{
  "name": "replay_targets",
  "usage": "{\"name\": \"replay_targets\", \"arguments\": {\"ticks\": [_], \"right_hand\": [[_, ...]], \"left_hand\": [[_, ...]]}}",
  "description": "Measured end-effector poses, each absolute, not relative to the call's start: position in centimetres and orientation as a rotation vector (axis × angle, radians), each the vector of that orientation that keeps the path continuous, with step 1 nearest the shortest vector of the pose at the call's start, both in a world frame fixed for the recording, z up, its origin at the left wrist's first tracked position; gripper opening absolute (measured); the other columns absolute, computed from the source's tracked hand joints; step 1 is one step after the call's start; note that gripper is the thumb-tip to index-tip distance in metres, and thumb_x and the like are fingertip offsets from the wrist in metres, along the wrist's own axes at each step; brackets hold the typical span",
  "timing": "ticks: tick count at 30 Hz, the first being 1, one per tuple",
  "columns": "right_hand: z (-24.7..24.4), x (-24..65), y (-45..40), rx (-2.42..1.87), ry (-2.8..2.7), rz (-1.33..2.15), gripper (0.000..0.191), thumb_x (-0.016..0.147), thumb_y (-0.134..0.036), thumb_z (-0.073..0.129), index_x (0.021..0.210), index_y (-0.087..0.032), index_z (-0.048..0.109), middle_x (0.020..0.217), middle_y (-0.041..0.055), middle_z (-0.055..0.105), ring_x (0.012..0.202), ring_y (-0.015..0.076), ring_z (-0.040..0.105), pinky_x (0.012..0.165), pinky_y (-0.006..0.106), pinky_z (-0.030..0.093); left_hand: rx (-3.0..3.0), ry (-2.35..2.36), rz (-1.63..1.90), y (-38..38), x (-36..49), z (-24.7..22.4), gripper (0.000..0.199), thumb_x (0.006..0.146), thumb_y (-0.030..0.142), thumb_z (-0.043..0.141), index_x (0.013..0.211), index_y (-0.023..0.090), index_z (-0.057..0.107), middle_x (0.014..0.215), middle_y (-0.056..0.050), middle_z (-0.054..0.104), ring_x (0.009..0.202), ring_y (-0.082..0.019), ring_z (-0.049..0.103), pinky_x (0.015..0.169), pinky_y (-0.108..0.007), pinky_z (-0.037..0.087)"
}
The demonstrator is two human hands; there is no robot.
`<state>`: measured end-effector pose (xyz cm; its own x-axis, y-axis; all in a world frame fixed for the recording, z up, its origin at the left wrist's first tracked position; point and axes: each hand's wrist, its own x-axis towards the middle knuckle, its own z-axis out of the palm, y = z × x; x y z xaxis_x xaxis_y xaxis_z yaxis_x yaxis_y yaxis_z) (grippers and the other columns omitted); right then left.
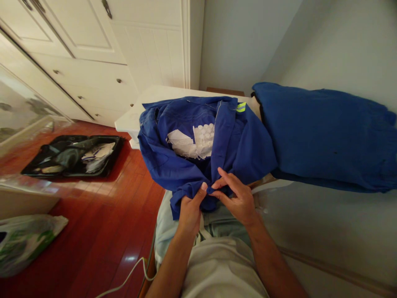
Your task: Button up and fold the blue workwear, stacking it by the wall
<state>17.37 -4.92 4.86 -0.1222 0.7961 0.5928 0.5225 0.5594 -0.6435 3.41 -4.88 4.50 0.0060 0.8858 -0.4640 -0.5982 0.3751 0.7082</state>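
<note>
- Our left hand (190,213) and right hand (237,198) pinch the blue garment (169,159) between fingers (228,177), near its lower edge, probably for control.
- It drapes over the desk (135,116), seemingly for support.

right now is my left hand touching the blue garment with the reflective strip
Touching: the head view shows the left hand gripping a bunched fold of the blue garment, thumb pressed on top of the cloth.

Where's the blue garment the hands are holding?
Head view, centre: the blue garment lies partly over the white tabletop, left of the blue bundle, near edge held by left hand and right hand.
</note>
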Motion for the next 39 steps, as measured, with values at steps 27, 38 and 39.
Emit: {"name": "replay_targets", "arguments": {"ticks": [27, 38, 39], "right_hand": [[4.9, 19.0, -4.6, -1.347, -1.439, 0.489, 0.033, 0.094, -0.036, 0.063, 0.123, -0.020, 0.066, 0.105, 0.0065, 0.068, 0.092, 0.0148, 0.065, 0.084, 0.027, 0.055], [5.6, 17.9, -0.2, -1.621, -1.460, 0.617, 0.078, 0.081, -0.042, 0.072, 0.149, -0.016, 0.045, 0.103, 0.0095, 0.070, 0.073, 0.0172, 0.067, 0.072, 0.031, 0.056], [5.6, 17.8, 0.1, -1.613, -1.450, 0.624, 0.077, 0.080, -0.036, 0.071, 0.149, -0.016, 0.044, 0.102, 0.0087, 0.070, 0.073, 0.0162, 0.067, 0.072, 0.030, 0.056]], "left_hand": [[0.402, 0.929, 1.237, -4.7, 3.6, 3.4, 0.038, 0.076, 0.046, 0.078, 0.096, 0.014, 0.078, 0.099, -0.011, 0.078, 0.100, -0.028, 0.072, 0.097, -0.041, 0.055], [0.492, 1.035, 1.221, -4.6, 3.8, 2.2, 0.041, 0.069, 0.027, 0.082, 0.108, 0.016, 0.073, 0.107, -0.009, 0.076, 0.101, -0.025, 0.072, 0.101, -0.040, 0.053], [0.466, 1.053, 1.233, -4.5, 3.9, 2.3, 0.045, 0.067, 0.024, 0.083, 0.110, 0.016, 0.072, 0.107, -0.009, 0.076, 0.100, -0.024, 0.072, 0.100, -0.039, 0.053]]}}
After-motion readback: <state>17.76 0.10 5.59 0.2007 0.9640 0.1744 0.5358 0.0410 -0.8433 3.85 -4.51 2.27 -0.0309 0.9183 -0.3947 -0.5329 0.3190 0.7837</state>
